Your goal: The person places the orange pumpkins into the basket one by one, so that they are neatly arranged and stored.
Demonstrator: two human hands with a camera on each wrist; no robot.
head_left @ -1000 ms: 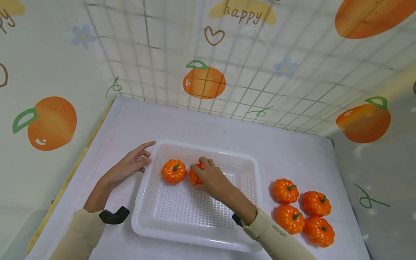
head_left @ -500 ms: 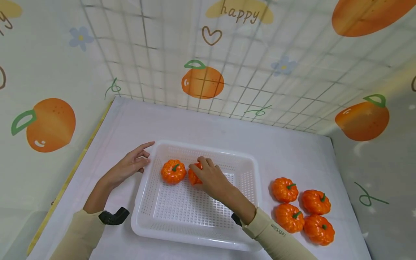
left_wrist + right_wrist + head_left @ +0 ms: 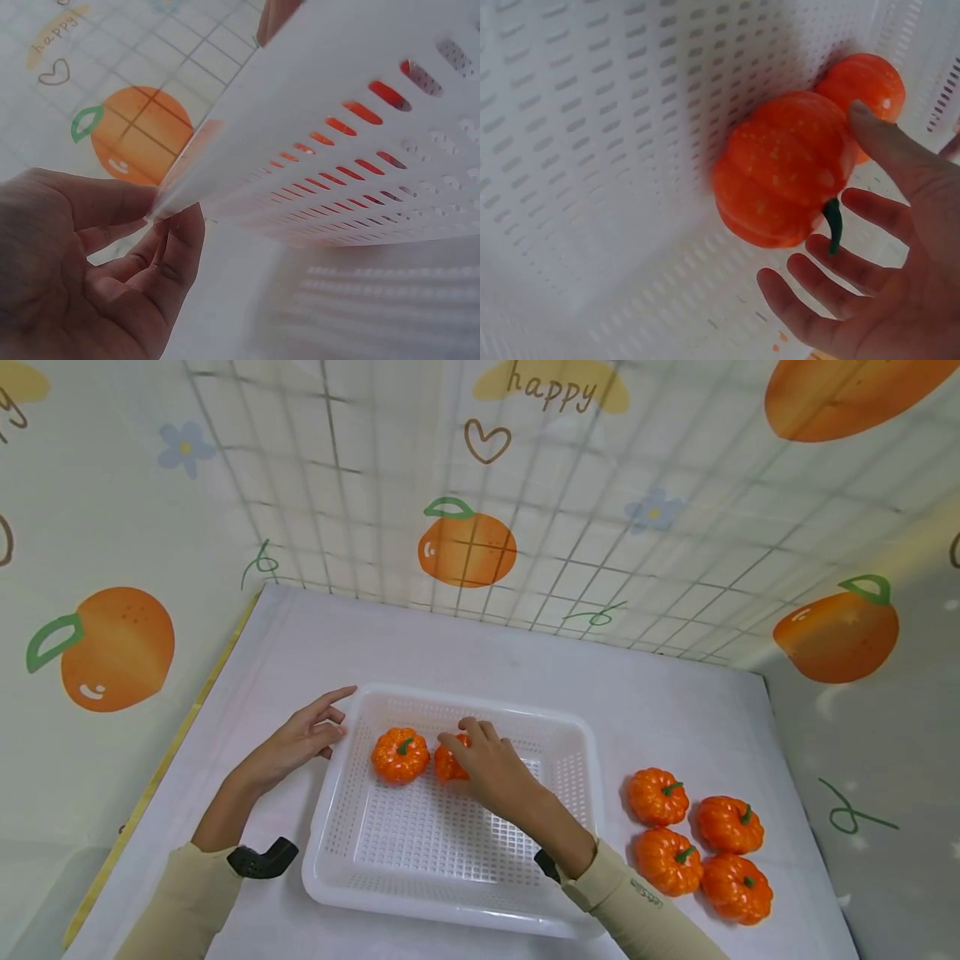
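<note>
Head view: 2 pumpkins are in the white basket [image 3: 442, 920], nr its back left part: a left pumpkin [image 3: 401, 756] and, just beside it, a right pumpkin [image 3: 448, 766] w/ the R hand [image 3: 498, 772] over it. So 2 look done; 4 other pumpkins [image 3: 657, 797] are on the table [image 3: 322, 622], to the right of the basket, not in yet. Vs. ½ sec ago, the R fingers are a bit more up and apart; the pumpkins in the basket look about the same. L wrist view: the L hand [image 3: 112, 262] pinches the basket's rim, thumb on one side, fingers on the other; orange bits show thru the slots. R wrist view: R fingers are spread, not gripping the near pumpkin; its thumb overlaps the far one, can't tell if it's touching.
</note>
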